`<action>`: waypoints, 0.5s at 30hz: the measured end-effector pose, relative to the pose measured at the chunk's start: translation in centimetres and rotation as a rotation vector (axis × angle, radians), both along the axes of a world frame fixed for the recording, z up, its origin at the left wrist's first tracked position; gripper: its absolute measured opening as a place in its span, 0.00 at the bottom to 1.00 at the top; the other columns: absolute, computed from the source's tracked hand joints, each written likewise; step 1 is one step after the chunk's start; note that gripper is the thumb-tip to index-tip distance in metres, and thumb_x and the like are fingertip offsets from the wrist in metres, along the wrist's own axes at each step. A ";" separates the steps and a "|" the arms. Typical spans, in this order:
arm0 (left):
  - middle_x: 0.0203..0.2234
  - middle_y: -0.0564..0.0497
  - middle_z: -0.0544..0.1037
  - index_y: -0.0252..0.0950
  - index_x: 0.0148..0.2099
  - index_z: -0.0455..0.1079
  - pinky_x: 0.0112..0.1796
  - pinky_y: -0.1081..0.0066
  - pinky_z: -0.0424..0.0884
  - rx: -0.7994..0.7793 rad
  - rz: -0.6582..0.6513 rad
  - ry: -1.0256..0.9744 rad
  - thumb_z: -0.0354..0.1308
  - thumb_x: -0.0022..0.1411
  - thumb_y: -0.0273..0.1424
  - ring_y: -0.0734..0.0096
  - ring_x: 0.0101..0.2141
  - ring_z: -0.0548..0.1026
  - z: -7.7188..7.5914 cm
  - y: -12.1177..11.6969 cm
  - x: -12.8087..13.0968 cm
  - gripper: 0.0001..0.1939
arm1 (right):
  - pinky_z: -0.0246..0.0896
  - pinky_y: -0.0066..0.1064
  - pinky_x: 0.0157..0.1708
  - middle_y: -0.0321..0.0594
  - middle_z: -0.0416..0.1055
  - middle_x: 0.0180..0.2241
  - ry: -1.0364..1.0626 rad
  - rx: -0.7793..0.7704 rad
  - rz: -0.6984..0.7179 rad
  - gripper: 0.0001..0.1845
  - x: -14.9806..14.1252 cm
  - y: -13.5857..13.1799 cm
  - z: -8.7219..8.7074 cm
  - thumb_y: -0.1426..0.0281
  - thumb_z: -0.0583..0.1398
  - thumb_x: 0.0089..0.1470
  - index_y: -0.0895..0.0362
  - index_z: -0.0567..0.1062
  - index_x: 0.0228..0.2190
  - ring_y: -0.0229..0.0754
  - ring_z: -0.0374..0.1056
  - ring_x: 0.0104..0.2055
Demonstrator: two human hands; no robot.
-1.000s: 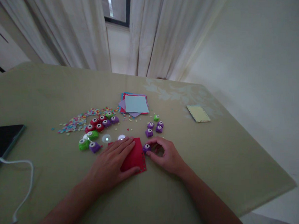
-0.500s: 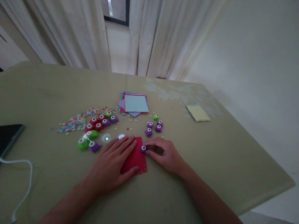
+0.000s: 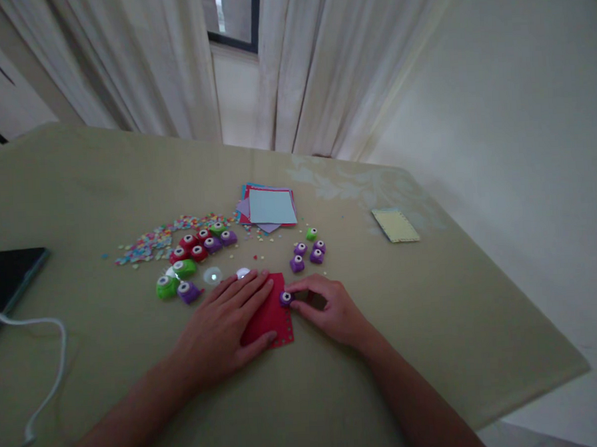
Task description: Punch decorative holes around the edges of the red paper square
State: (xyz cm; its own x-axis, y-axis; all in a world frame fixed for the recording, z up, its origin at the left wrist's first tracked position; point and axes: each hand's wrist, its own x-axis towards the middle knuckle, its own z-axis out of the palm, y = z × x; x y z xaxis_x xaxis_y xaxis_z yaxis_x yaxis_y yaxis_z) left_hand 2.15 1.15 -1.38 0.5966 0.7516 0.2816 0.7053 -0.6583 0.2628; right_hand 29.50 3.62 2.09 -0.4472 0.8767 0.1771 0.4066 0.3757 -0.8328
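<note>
My left hand lies flat, fingers stretched, on a red paper square on the table, pinning it down. My right hand is closed round a small purple punch set on the paper's right edge, where a row of small holes runs along the border. Three purple punches and a green punch stand just beyond my right hand.
A cluster of red, green and purple punches and scattered confetti lie left of centre. A stack of coloured papers sits further back, a yellow card to the right. A dark tablet with a white cable lies at the left edge.
My right hand slid the purple punch slightly leftwards onto the red paper's right edge. My left hand stayed on the paper.
</note>
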 end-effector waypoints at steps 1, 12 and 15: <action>0.76 0.47 0.61 0.43 0.83 0.47 0.71 0.49 0.57 0.003 0.000 0.006 0.56 0.75 0.56 0.50 0.73 0.64 0.0 0.0 0.0 0.45 | 0.71 0.36 0.54 0.40 0.86 0.47 -0.002 -0.002 0.000 0.12 0.0 0.0 0.0 0.70 0.70 0.64 0.51 0.85 0.50 0.46 0.81 0.49; 0.76 0.46 0.62 0.41 0.82 0.51 0.71 0.49 0.57 0.002 0.001 0.016 0.55 0.75 0.56 0.50 0.73 0.64 0.2 0.1 0.0 0.43 | 0.71 0.36 0.54 0.41 0.86 0.48 -0.009 -0.016 -0.008 0.13 -0.1 0.0 0.2 0.69 0.69 0.65 0.51 0.85 0.50 0.46 0.81 0.50; 0.76 0.46 0.62 0.41 0.81 0.52 0.71 0.49 0.57 -0.012 -0.001 0.025 0.55 0.75 0.56 0.50 0.73 0.64 0.3 0.0 0.0 0.43 | 0.71 0.37 0.55 0.41 0.86 0.48 -0.001 -0.032 -0.012 0.12 -0.1 -0.1 0.3 0.69 0.69 0.65 0.51 0.85 0.50 0.46 0.81 0.50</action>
State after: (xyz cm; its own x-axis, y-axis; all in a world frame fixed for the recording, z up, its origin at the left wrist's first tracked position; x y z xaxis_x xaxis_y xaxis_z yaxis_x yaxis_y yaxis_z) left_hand 2.17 1.19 -1.07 0.6038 0.7544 0.2574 0.7111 -0.6557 0.2536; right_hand 29.36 3.50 2.38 -0.4364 0.8875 0.1482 0.4119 0.3435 -0.8440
